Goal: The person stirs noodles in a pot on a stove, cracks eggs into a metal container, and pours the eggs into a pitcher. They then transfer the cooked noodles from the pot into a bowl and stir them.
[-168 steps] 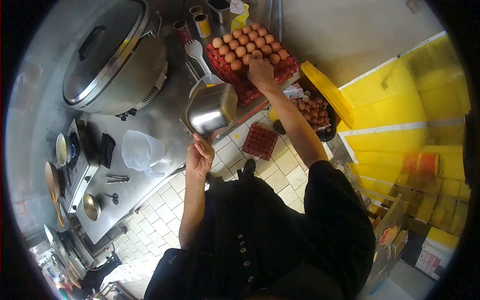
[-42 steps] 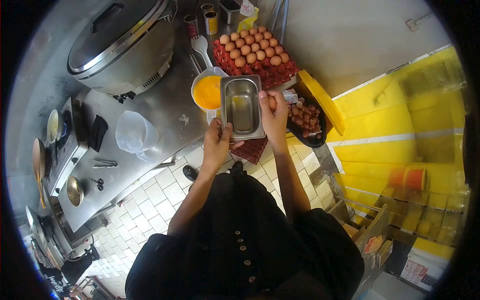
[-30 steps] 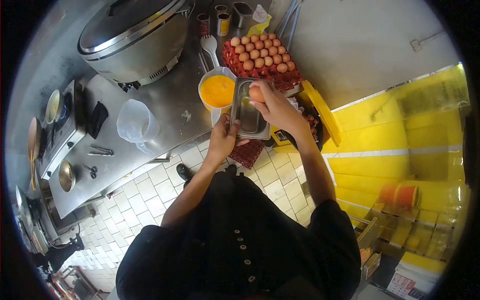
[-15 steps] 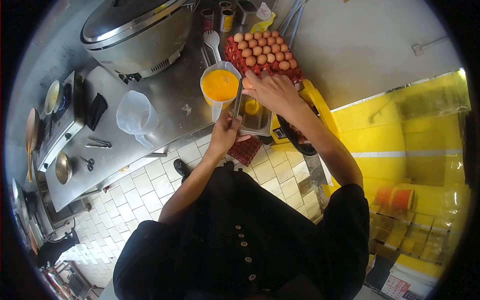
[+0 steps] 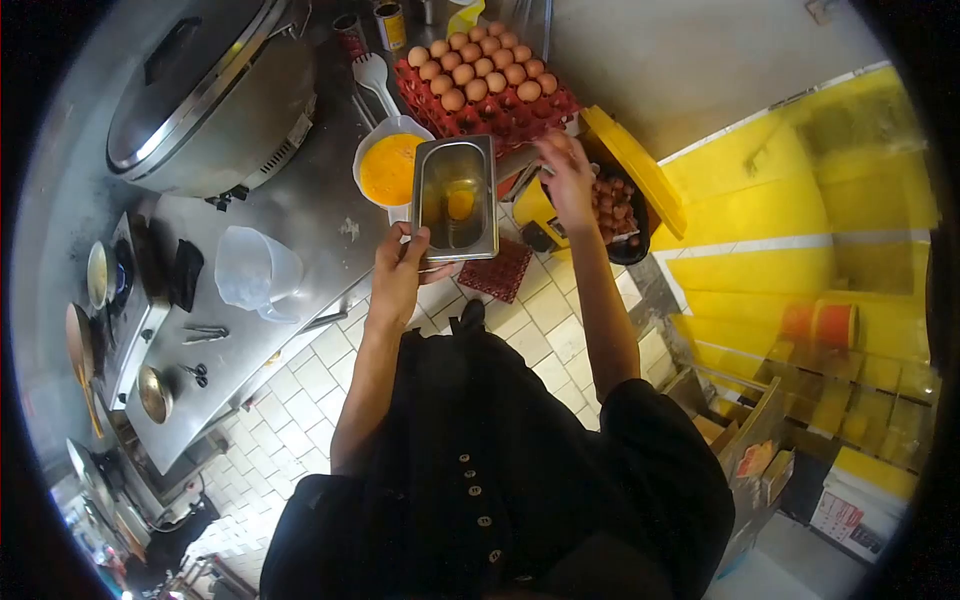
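My left hand grips the near left corner of a rectangular steel pan. Inside the pan lies raw egg with an orange yolk. Beside the pan's left wall, partly covered by it, stands a measuring jug of beaten egg. My right hand is at the left edge of a black-lined bin, its fingers bent around a brown eggshell, somewhat blurred. Broken eggshells fill the bin. Whole brown eggs sit in a red egg tray beyond the pan.
On the steel counter are an empty-looking plastic jug, tongs, scissors and a white slotted spoon. A large rice cooker stands at the back left. A gas stove is further left. The bin's yellow lid stands raised.
My right hand has moved right, from above the pan to the bin, carrying the shell. The pan has shifted left and shows more fully. The whole view has turned somewhat rightward.
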Action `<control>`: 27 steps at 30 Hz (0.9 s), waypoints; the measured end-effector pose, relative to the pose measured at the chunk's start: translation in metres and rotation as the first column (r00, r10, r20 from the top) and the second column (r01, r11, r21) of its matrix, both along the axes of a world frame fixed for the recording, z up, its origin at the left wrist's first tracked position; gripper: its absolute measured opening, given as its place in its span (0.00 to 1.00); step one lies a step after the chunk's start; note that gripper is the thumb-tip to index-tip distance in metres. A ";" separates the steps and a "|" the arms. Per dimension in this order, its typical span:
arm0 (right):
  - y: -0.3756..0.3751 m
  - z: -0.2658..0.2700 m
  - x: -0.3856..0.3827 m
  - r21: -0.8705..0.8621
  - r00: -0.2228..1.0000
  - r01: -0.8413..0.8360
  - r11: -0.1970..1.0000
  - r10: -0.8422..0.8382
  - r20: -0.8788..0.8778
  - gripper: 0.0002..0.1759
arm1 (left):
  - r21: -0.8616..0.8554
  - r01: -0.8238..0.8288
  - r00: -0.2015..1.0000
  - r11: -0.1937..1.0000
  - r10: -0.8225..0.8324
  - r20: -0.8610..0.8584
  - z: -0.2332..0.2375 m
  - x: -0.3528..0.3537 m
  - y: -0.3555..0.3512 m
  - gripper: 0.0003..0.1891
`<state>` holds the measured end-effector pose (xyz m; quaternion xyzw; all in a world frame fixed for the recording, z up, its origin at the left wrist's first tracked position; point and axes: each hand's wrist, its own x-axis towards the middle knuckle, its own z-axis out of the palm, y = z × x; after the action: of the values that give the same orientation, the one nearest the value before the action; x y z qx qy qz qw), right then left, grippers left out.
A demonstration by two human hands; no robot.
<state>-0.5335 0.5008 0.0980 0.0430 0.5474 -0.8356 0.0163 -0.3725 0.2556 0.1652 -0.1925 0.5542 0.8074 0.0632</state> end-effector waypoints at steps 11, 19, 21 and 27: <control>0.173 -0.215 -0.054 0.105 0.664 0.611 0.784 -0.581 0.471 0.22 | 0.470 -0.289 0.947 0.834 0.176 0.270 -0.033 -0.007 -0.049 0.10; 0.009 -0.030 -0.134 0.822 0.876 0.429 0.374 0.050 -0.480 0.19 | 0.965 -0.257 0.966 0.050 0.002 0.257 -0.061 -0.011 -0.064 0.17; -0.021 -0.011 -0.138 0.932 0.935 0.332 0.146 0.080 -0.345 0.22 | 0.956 -0.246 0.969 -0.157 -0.023 0.246 -0.061 -0.012 -0.063 0.18; -0.019 -0.021 -0.156 0.905 0.889 0.406 0.126 0.175 -0.424 0.23 | 0.928 -0.273 0.962 0.254 0.047 0.270 -0.069 -0.004 -0.071 0.15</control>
<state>-0.6894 0.4822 0.0770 -0.0993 0.9408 -0.2509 -0.2053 -0.3769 0.1846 0.0958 -0.2455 -0.0762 0.9569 0.1354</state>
